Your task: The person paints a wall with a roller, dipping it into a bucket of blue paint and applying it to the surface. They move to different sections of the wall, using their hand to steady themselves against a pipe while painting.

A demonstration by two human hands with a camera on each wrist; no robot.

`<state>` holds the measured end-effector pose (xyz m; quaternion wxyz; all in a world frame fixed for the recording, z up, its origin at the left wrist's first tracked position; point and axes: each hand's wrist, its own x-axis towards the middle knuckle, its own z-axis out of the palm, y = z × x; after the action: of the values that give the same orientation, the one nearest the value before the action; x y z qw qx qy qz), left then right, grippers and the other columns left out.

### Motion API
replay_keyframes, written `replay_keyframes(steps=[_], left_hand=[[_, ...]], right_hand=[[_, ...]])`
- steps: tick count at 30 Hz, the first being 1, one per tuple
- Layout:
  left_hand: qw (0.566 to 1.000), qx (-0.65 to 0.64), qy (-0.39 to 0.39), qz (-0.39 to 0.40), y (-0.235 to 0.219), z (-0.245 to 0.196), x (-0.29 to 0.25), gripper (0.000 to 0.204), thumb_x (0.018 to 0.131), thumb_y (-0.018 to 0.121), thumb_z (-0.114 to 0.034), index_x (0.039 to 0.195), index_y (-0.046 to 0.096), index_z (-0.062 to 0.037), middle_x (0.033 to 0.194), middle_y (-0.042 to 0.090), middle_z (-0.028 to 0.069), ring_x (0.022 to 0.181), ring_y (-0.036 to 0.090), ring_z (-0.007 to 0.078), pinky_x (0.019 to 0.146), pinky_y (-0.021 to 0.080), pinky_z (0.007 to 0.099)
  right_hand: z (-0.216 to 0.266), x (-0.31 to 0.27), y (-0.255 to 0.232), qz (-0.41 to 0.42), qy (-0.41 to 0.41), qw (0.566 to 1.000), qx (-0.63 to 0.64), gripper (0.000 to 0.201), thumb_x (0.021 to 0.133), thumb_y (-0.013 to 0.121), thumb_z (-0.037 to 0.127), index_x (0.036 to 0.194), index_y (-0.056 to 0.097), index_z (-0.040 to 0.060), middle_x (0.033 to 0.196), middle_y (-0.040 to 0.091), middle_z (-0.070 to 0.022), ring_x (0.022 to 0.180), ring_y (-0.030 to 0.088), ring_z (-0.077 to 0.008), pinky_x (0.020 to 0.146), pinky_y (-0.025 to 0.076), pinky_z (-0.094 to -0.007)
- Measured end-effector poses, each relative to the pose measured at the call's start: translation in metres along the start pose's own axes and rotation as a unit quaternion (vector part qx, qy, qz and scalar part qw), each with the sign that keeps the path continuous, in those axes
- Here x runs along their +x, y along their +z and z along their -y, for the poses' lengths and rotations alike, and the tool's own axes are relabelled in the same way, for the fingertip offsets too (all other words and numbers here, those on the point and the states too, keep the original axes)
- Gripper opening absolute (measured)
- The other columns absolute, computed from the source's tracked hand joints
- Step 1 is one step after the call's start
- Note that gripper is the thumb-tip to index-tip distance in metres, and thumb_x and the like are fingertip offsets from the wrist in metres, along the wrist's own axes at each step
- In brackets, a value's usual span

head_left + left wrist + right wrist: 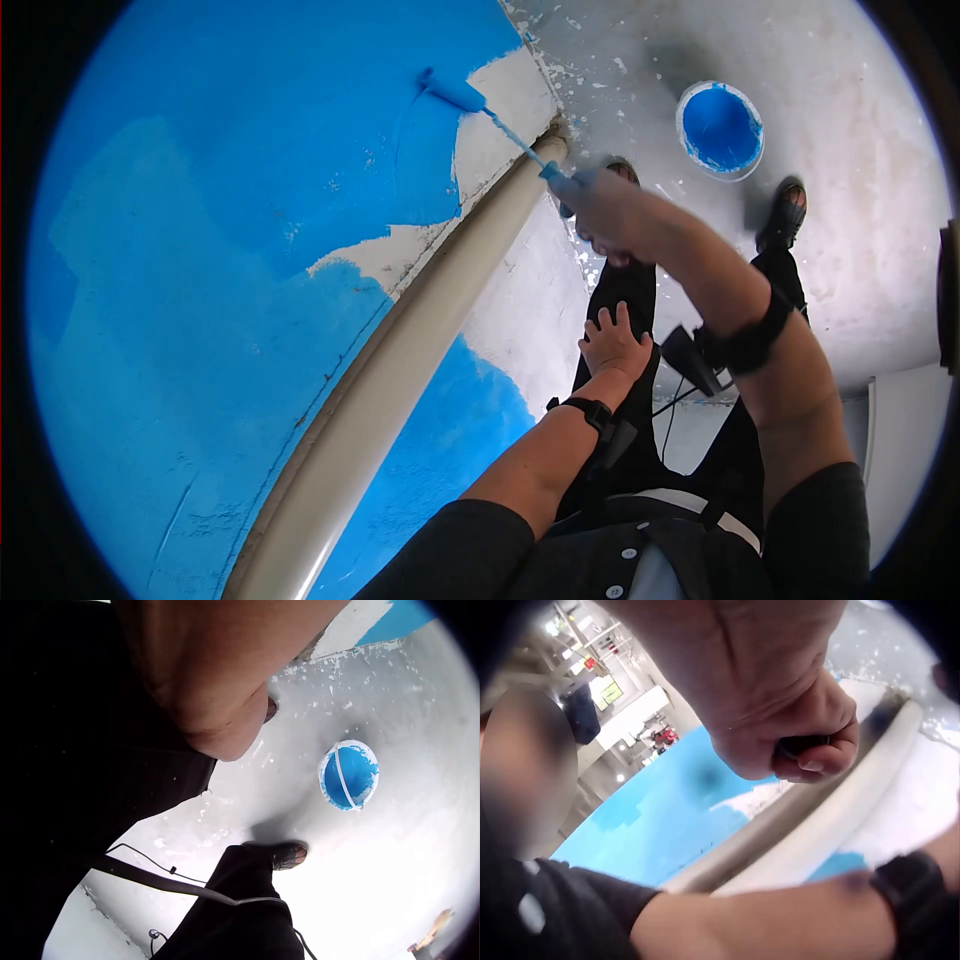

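Note:
My right hand grips the handle of a paint roller, and in the right wrist view the fingers curl round the dark handle end. The blue roller head lies against the wall, at the edge of an unpainted white patch near the floor. My left hand rests on the left leg with its fingers spread, holding nothing. The left hand itself is out of sight in the left wrist view.
A thick pale pipe runs along the wall, below the roller. On the paint-flecked grey floor stands a white bucket of blue paint, its handle across the opening. Cables hang near the legs.

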<state>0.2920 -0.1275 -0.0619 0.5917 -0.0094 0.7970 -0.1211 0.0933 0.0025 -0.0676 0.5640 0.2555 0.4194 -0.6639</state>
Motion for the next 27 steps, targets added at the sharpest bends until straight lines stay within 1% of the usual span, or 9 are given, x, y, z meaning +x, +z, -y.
replay_keyframes(steps=[3,5,7,9,11,13,17,23,27], left_hand=[[1.0,-0.01,-0.007,-0.012,-0.003,-0.003,0.0,0.064,0.077,0.054,-0.043,0.131,0.034,-0.0163,0.129,0.036,0.0104,0.114,0.038,0.0314,0.087,0.037,0.0486],[1.0,-0.01,0.004,0.02,-0.012,-0.003,0.003,0.064,0.077,0.054,-0.043,0.131,0.034,-0.0164,0.129,0.036,0.0105,0.114,0.038,0.0313,0.087,0.037,0.0486],[0.998,-0.011,0.012,0.056,-0.015,-0.001,0.002,0.064,0.077,0.054,-0.043,0.131,0.034,-0.0164,0.129,0.036,0.0105,0.114,0.038,0.0312,0.087,0.037,0.0485],[0.998,-0.005,-0.001,0.064,-0.014,-0.001,0.004,0.063,0.077,0.054,-0.042,0.131,0.034,-0.016,0.129,0.035,0.0112,0.113,0.038,0.0313,0.087,0.037,0.0485],[1.0,0.002,-0.002,0.007,-0.01,0.0,0.002,0.063,0.077,0.054,-0.041,0.131,0.034,-0.0154,0.128,0.036,0.0119,0.113,0.038,0.0317,0.087,0.037,0.0487],[1.0,-0.009,0.004,-0.008,-0.007,0.003,0.003,0.063,0.077,0.054,-0.04,0.131,0.034,-0.0152,0.128,0.036,0.0123,0.113,0.039,0.0322,0.086,0.038,0.0491],[1.0,-0.017,0.011,-0.02,-0.004,0.008,0.006,0.065,0.075,0.056,-0.042,0.13,0.033,-0.0158,0.127,0.038,0.0138,0.113,0.039,0.0326,0.086,0.038,0.0483],[1.0,-0.014,0.007,-0.005,-0.014,0.008,0.007,0.066,0.075,0.056,-0.043,0.131,0.032,-0.0155,0.127,0.037,0.0127,0.115,0.037,0.0322,0.087,0.038,0.047],[1.0,-0.022,0.016,-0.008,-0.014,0.011,0.01,0.066,0.076,0.056,-0.041,0.131,0.033,-0.015,0.127,0.037,0.0135,0.115,0.037,0.0335,0.087,0.038,0.0483]], right_hand=[[-0.019,-0.02,-0.011,0.047,0.018,0.995,0.084,0.032,0.09,0.042,0.03,0.089,0.047,-0.0008,0.053,0.041,-0.0025,0.034,0.038,-0.012,0.029,0.033,-0.0245],[-0.04,-0.047,0.003,0.049,-0.058,0.996,-0.056,0.037,0.091,0.039,0.037,0.085,0.047,0.0007,0.055,0.041,-0.0023,0.035,0.037,-0.0094,0.03,0.034,-0.0233],[-0.028,-0.079,0.008,0.087,0.058,0.995,-0.004,0.037,0.092,0.039,0.036,0.085,0.046,0.0006,0.056,0.041,-0.0025,0.037,0.038,-0.0103,0.03,0.035,-0.0232],[-0.025,-0.071,-0.001,0.088,0.062,0.994,-0.01,0.036,0.092,0.038,0.035,0.084,0.046,0.0008,0.056,0.041,-0.0023,0.037,0.039,-0.0098,0.029,0.034,-0.0232],[-0.028,-0.031,-0.028,0.117,-0.088,0.987,-0.059,0.035,0.092,0.04,0.034,0.083,0.045,0.0008,0.055,0.04,-0.0018,0.037,0.038,-0.007,0.029,0.033,-0.0228],[-0.007,0.01,-0.053,0.127,-0.023,0.988,0.08,0.033,0.09,0.044,0.034,0.08,0.044,0.0021,0.053,0.039,-0.0012,0.035,0.037,-0.0063,0.029,0.03,-0.0221],[0.012,0.027,-0.055,0.021,0.047,0.994,0.091,0.038,0.089,0.04,0.034,0.068,0.045,0.0029,0.051,0.04,-0.0029,0.037,0.04,-0.0093,0.029,0.028,-0.025],[0.011,-0.044,-0.058,0.156,0.122,0.98,0.007,0.028,0.091,0.04,0.034,0.082,0.043,0.0077,0.051,0.037,0.0013,0.033,0.032,-0.0075,0.03,0.024,-0.0241],[0.016,0.037,-0.101,0.169,0.156,0.971,0.072,0.035,0.09,0.038,0.04,0.069,0.04,0.0113,0.05,0.037,0.0028,0.033,0.028,-0.0042,0.031,0.019,-0.0212]])
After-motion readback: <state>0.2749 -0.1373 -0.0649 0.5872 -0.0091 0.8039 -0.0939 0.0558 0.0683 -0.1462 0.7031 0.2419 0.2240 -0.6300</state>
